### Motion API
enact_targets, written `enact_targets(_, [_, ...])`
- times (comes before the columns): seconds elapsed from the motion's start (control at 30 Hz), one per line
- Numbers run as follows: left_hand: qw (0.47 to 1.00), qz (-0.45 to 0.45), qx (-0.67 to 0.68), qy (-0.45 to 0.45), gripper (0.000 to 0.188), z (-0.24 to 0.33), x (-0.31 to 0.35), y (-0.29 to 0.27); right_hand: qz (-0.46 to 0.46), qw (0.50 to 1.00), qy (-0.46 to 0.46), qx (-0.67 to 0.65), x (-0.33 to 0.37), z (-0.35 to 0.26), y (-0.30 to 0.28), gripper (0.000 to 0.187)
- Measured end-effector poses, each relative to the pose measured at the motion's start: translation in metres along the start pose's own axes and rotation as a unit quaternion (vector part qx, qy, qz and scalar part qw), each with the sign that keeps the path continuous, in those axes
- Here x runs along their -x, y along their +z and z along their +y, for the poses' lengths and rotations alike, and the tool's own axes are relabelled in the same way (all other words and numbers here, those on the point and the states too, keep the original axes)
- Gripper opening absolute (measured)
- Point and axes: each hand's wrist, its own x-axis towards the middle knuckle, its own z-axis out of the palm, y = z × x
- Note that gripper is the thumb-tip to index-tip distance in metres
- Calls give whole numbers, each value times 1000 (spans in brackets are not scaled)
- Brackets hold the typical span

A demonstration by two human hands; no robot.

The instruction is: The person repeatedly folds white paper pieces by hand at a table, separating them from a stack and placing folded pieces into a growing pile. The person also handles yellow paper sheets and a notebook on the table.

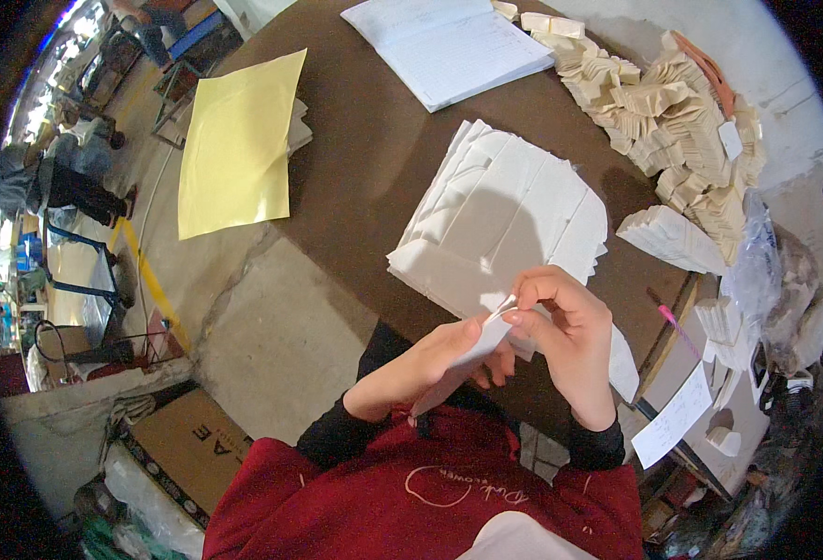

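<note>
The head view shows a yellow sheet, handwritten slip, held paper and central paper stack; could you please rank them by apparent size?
Central paper stack
Yellow sheet
Handwritten slip and held paper, too alike to rank

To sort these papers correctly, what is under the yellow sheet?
On the right, pale papers stick out from under the yellow sheet; the covered rest cannot be seen.

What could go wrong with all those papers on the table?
The thin white piece might crease or slip, since the left grip holds it while the right grip pinches its far end.
The yellow sheet could slide down to the floor, because it sticks out past the edge of the brown table.
The heaped cream pieces could spill if someone bumped them.
</note>
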Motion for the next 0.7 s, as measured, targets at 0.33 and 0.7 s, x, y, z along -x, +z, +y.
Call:
enact_targets(0.33, [995,-62,73,-31,86,7,-5,2,-13,970,201,-134,-2,2,1,7])
enact_targets(0.7, [943,176,217,183,83,-5,22,-37,-26,913,-72,400,-23,11,29,36])
